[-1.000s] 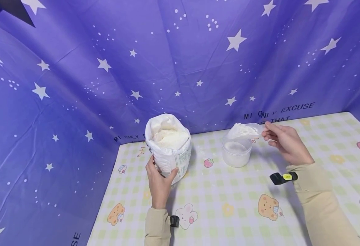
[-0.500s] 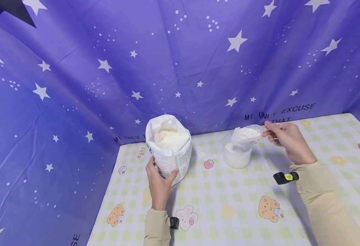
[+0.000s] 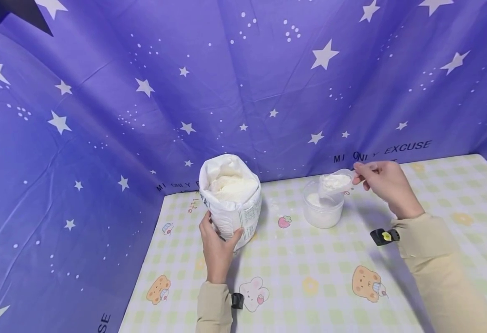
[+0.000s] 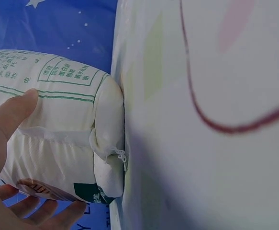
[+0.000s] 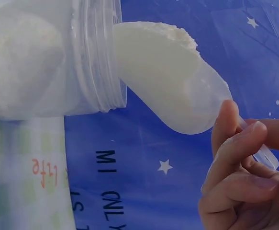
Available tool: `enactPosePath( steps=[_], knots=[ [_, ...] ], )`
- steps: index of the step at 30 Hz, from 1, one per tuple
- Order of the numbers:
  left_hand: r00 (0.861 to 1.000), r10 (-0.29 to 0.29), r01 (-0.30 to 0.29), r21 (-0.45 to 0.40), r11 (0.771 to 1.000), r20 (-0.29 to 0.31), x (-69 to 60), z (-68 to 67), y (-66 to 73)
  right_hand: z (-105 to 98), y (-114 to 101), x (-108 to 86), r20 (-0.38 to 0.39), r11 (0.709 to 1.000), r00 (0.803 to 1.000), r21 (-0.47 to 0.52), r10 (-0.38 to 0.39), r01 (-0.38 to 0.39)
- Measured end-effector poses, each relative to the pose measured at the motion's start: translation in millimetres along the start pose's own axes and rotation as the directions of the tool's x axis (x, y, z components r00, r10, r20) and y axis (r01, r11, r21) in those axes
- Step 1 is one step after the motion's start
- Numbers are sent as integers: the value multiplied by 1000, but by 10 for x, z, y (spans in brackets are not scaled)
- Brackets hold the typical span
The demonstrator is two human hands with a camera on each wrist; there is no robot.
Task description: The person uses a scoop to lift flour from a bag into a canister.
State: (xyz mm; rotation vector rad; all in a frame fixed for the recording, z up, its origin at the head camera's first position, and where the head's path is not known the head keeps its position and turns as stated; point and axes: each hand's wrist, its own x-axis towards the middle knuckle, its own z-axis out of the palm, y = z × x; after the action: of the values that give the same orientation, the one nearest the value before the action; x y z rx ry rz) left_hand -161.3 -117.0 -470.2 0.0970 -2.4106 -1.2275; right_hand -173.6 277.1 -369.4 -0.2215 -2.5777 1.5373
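My right hand [image 3: 386,185] pinches the short handle of a clear plastic scoop [image 5: 168,86] loaded with white powder. The scoop tilts down to the left, its lip at the mouth of a clear plastic jar [image 3: 323,217]. White powder [image 5: 24,62] lies inside that jar. To the left, an open white bag [image 3: 231,212] of off-white powder [image 3: 233,188] stands upright on the table. My left hand [image 3: 217,252] grips the bag low on its near side, thumb on the right and fingers round the left, as the left wrist view [image 4: 10,115] also shows in part.
The table has a green-and-white checked cloth [image 3: 293,296] printed with cartoon figures. Behind it and at the left hangs a purple-blue curtain [image 3: 243,83] with white stars. Traces of white powder [image 3: 273,206] lie on the cloth between bag and jar.
The scoop has tipped further down into the jar's mouth, and more powder shows in the jar. My left hand keeps its grip on the bag, which stays in place.
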Motion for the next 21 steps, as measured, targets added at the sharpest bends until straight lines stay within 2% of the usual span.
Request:
enactPosePath(
  steps=[6,15,21],
  knots=[
    [1000,8,-8,-1,1000,-5,4,-5,1,9,-83,6,-28,993,999,-113,-43,39],
    [1000,1,-1,-4,1000,-3,-3,1,-7,5,-156,23,-43,962,994,-259,-98,83],
    [1000,4,-4,-4,1000,-6,-5,7,-1,1,-212,31,-41,947,990,-299,-137,119]
  ],
)
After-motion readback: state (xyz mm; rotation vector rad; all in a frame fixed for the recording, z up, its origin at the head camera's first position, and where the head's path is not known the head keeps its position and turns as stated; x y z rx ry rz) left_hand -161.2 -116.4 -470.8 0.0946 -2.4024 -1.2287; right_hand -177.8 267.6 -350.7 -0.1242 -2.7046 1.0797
